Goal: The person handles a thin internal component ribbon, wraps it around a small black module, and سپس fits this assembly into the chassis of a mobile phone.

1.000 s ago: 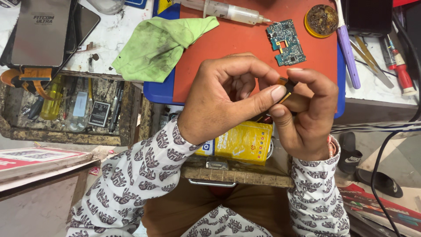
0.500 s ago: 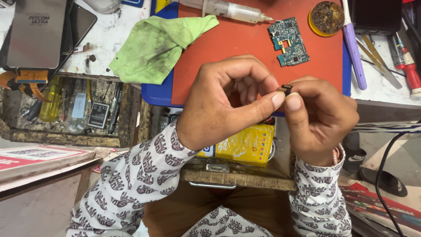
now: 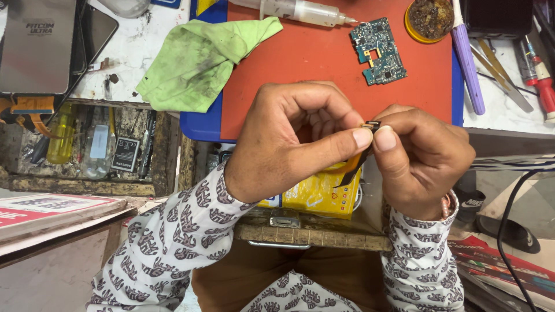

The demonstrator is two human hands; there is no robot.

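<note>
My left hand (image 3: 300, 141) and my right hand (image 3: 422, 162) meet above the near edge of an orange work mat (image 3: 300, 63). Together their thumbs and fingertips pinch a small dark flex-cable part (image 3: 369, 128), whose strip hangs down between the hands. A blue-green circuit board (image 3: 378, 51) lies on the mat beyond the hands. A syringe (image 3: 300, 10) with a clear barrel lies at the mat's far edge.
A crumpled green cloth (image 3: 199, 58) lies left of the mat. A round tin of brown paste (image 3: 429, 18), a purple tool (image 3: 467, 63), tweezers (image 3: 500, 72) and a red screwdriver (image 3: 540, 72) lie right. An open drawer (image 3: 87, 144) holds a battery and bottles. A yellow packet (image 3: 321, 199) sits below.
My hands have stayed pinched on the small part. My right hand has turned a little, so its thumb now presses against my left thumb tip.
</note>
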